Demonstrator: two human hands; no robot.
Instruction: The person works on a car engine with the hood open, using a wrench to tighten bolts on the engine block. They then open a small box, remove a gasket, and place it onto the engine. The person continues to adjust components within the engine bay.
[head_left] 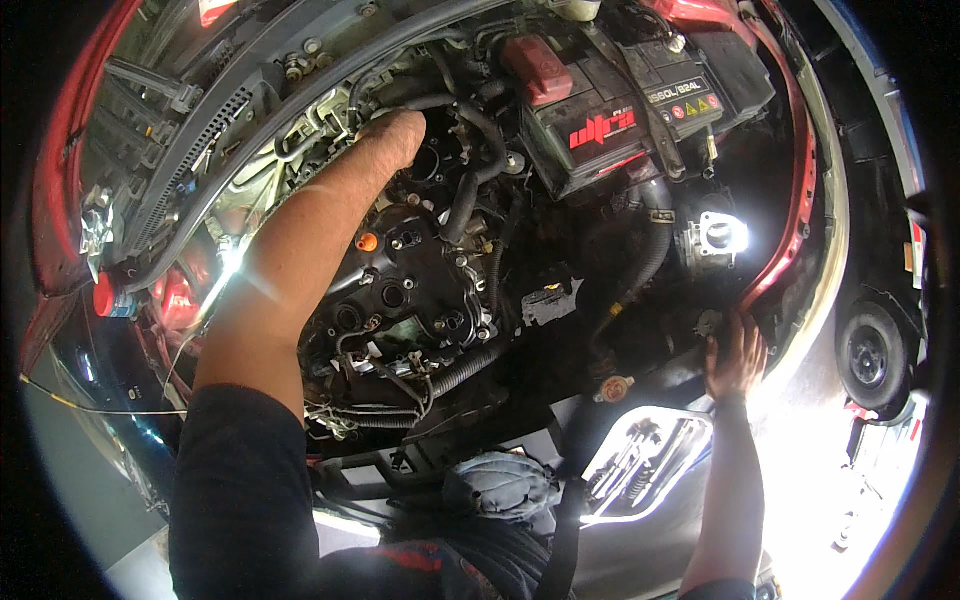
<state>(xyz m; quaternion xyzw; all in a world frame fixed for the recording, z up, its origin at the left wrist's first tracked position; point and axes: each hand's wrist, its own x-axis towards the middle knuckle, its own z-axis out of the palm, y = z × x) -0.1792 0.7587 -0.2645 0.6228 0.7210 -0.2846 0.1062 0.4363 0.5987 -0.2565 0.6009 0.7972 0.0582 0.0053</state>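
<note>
I see my left hand [395, 135] reaching deep into the engine bay, fingers buried among the black hoses [470, 190] behind the engine cover [405, 290]; I cannot tell whether they are closed on anything. My right hand [735, 355] lies flat, fingers spread, on the red body edge [790, 250] at the side of the bay. I count one battery [620, 110] with one red terminal cap [537, 68], one orange cap [367, 242] on the engine, and one wheel [868, 355] outside.

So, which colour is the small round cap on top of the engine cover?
Orange. The small round cap shows best in the head view, beside the left forearm.
</note>
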